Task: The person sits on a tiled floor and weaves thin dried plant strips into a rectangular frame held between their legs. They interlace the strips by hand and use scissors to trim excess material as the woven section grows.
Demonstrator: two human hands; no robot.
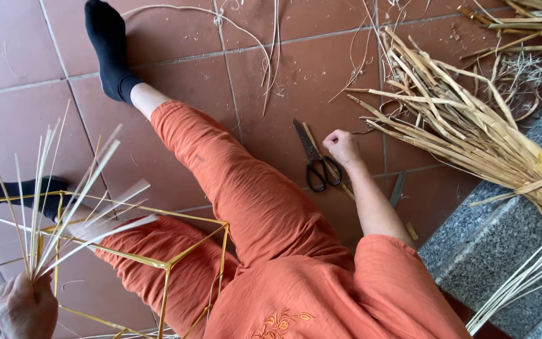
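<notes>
Down in the lower left corner, the left hand (23, 309) is clenched around a bunch of pale thin strips (64, 201), gripping them at their lower ends so they fan up and out toward the top right. Those strips rise right across a yellow wire-like frame (170, 251), an open box of thin rods sitting over the lap and the left leg in orange trousers (246, 207). Two black socks: one foot (109, 47) stretched to the top, the other (14, 191) poking out behind the fanned strips.

Moving to the middle, black-handled scissors (317, 160) lie flat on the red tiled floor (26, 113), blades pointing up and away. The right hand (341, 146) is just beside them, at the right of the blades above the handle loops, fingers curled loosely; whether it pinches anything, I cannot tell.

Further right, a big sheaf of dried split cane (472, 132) sprawls across floor and grey stone step (503, 238), well apart from that hand.
</notes>
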